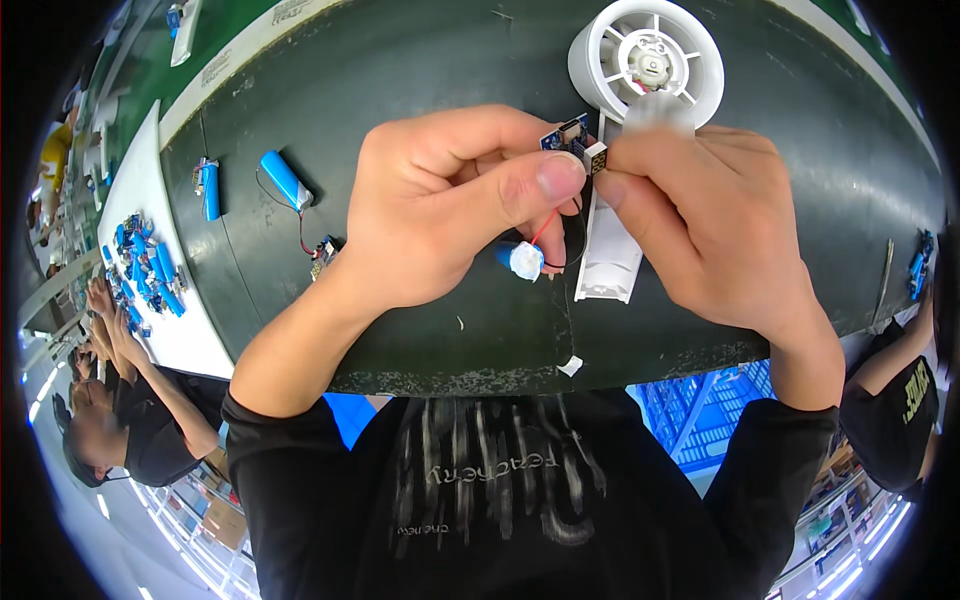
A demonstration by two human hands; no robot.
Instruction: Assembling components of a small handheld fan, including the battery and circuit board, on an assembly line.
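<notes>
Above the table, my left hand (440, 205) pinches a small blue circuit board (563, 134) between thumb and fingers. A red wire and a dark wire hang below the board, beside a blue battery cell (522, 259) with a white end, under the left fingers. My right hand (715, 220) is closed, its thumb and forefinger pinching a small white block (596, 157) with a dark face against the board's edge. Whether the block is fixed to the board is hidden. Just behind lies a white fan housing (648, 60) with its long white handle (610, 265) pointing toward me.
Two more blue battery cells, one (286, 180) wired to a circuit board (325, 255), another (209, 190), lie left on the dark table (440, 350). A battery pile (150, 265) covers a white surface. People work at both sides. A blue crate (700, 410) stands below the edge.
</notes>
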